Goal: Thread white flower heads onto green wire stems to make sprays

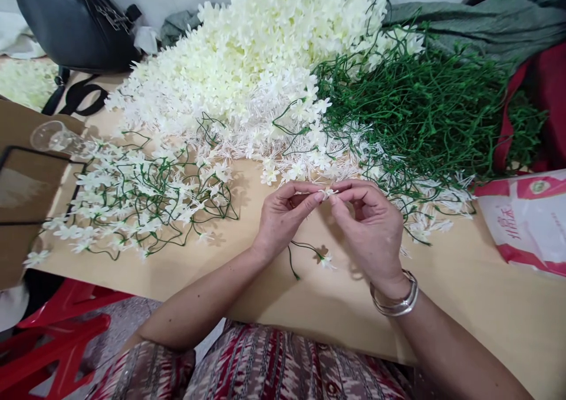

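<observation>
Fingertips of my left hand (287, 214) and my right hand (369, 223) meet over the table, both pinching a small white artificial flower (328, 192). Most of that flower is covered by the fingers. Below the hands hangs or lies a green stem (309, 247) with a white bloom at one end; whether it joins the held flower I cannot tell. Behind my hands spreads a big heap of loose white petals (239, 58) with thin white stamens (269, 123). A pile of green plastic stems (424, 105) is at the right. Flowers on stems (145, 194) lie in a heap at the left.
A black bag (75, 23) stands at the back left, near a clear plastic cup (50, 136) lying on its side. A cardboard box (26, 182) borders the left edge. At right sits a pink-and-white packet (526, 220). Red stools (66, 341) stand below the table.
</observation>
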`<act>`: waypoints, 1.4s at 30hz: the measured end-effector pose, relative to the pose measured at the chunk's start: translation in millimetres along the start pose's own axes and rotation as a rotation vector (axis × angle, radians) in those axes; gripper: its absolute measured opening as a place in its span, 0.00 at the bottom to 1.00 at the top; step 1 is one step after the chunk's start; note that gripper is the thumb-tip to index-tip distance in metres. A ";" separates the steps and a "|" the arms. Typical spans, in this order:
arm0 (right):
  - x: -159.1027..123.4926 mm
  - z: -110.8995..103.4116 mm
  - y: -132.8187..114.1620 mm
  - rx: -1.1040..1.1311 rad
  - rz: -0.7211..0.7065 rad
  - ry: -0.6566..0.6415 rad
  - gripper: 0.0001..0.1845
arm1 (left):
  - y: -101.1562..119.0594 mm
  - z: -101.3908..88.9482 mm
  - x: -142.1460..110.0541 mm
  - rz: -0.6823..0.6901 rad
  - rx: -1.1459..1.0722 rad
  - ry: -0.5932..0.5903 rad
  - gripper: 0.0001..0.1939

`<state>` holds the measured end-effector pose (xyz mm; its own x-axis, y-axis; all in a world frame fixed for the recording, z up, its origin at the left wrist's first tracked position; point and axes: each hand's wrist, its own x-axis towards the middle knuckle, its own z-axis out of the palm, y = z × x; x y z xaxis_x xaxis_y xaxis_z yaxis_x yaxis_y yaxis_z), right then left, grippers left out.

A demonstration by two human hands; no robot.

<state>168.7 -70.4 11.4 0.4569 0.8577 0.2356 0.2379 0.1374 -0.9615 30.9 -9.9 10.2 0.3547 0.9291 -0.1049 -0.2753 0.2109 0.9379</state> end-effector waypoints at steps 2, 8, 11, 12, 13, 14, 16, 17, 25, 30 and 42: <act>1.6 -0.8 -1.3 0.032 0.072 -0.023 0.06 | -1.2 -0.2 0.1 0.014 0.010 -0.007 0.13; 5.7 -4.2 -3.0 0.158 0.262 -0.038 0.06 | -5.2 -1.0 0.5 0.112 0.060 -0.065 0.11; 5.7 -4.5 -2.3 0.188 0.289 -0.031 0.07 | -5.1 -0.5 0.0 0.158 0.118 -0.049 0.11; 5.4 -4.2 -2.1 0.186 0.276 -0.022 0.07 | -4.7 -0.2 -0.3 0.161 0.137 -0.035 0.11; 5.0 -3.9 -2.1 0.174 0.251 -0.013 0.07 | -4.2 0.1 -0.7 0.160 0.155 -0.019 0.11; 4.4 -3.5 -2.2 0.153 0.218 -0.006 0.07 | -3.6 0.3 -1.1 0.155 0.171 -0.004 0.11; 3.2 -3.0 -2.7 0.095 0.156 0.002 0.07 | -2.7 0.5 -1.8 0.155 0.196 0.024 0.11; 2.6 -3.1 -3.1 0.071 0.134 0.003 0.07 | -2.4 0.4 -1.9 0.160 0.206 0.041 0.11; 2.6 -4.5 -6.3 0.126 0.175 -0.015 0.07 | -4.2 -3.9 1.8 0.080 0.159 0.152 0.16; 4.6 -3.7 -5.4 0.146 0.251 -0.037 0.11 | -4.8 -3.8 0.8 0.099 0.186 0.130 0.13; 9.0 -7.1 10.3 0.215 0.297 -0.099 0.19 | -7.2 -5.7 -0.4 0.238 0.391 -0.025 0.11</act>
<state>181.4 -64.8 4.6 0.3914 0.9181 -0.0627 -0.0823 -0.0329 -0.9961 27.7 -10.1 1.6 0.3452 0.9291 0.1325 0.0045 -0.1428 0.9897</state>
